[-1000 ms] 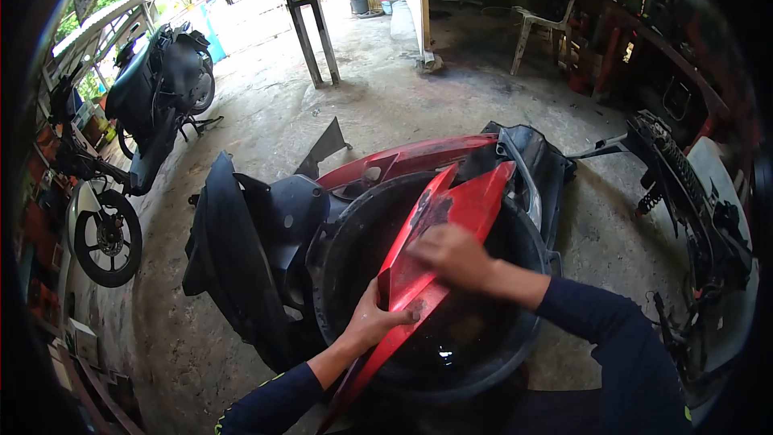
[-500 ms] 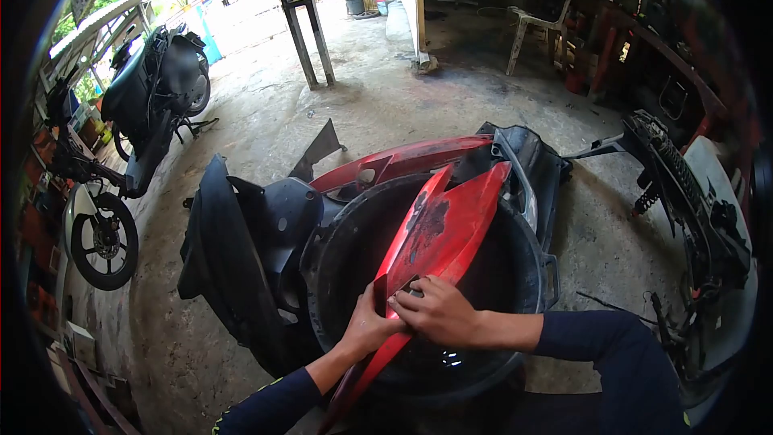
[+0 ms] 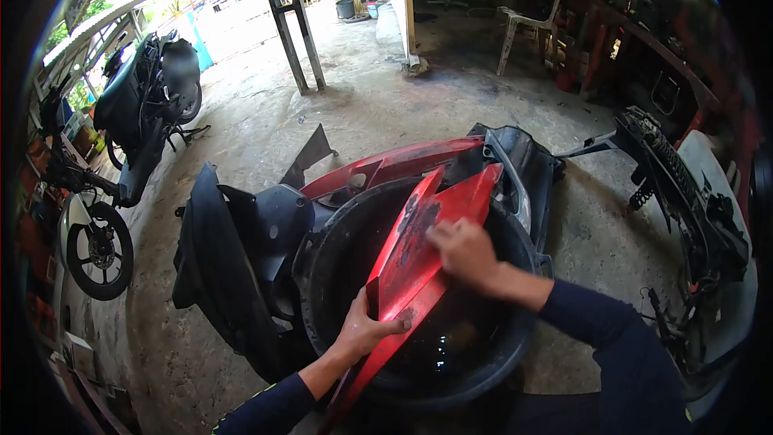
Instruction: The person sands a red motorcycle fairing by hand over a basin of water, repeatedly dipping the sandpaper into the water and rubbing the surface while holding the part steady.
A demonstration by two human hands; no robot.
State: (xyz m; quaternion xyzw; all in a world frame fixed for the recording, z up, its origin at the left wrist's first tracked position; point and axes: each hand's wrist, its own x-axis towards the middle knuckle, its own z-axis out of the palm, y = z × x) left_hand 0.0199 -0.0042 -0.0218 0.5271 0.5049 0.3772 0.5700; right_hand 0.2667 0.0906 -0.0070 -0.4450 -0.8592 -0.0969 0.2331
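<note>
A long red fairing panel [image 3: 451, 274] with dark worn patches lies slanted over a round black tub [image 3: 322, 330]. Its lower part is held by my left hand [image 3: 366, 329], the thumb across the red face and the fingers behind the edge. My right hand [image 3: 465, 254] is at the dark patch in the panel's upper middle, its fingers curled and blurred by motion; whatever it may hold is hidden. Dark liquid [image 3: 451, 346] with bright reflections shows in the tub under the panel.
Black body panels [image 3: 233, 274] lean left of the tub, and another red panel [image 3: 403, 159] lies behind it. A motorcycle [image 3: 137, 113] stands at the left. Motorcycle frame parts [image 3: 668, 185] are at the right, a white chair [image 3: 535, 24] behind.
My right hand has moved up and right along the panel, away from my left hand. My left hand still grips the panel's lower part. The view has shifted slightly.
</note>
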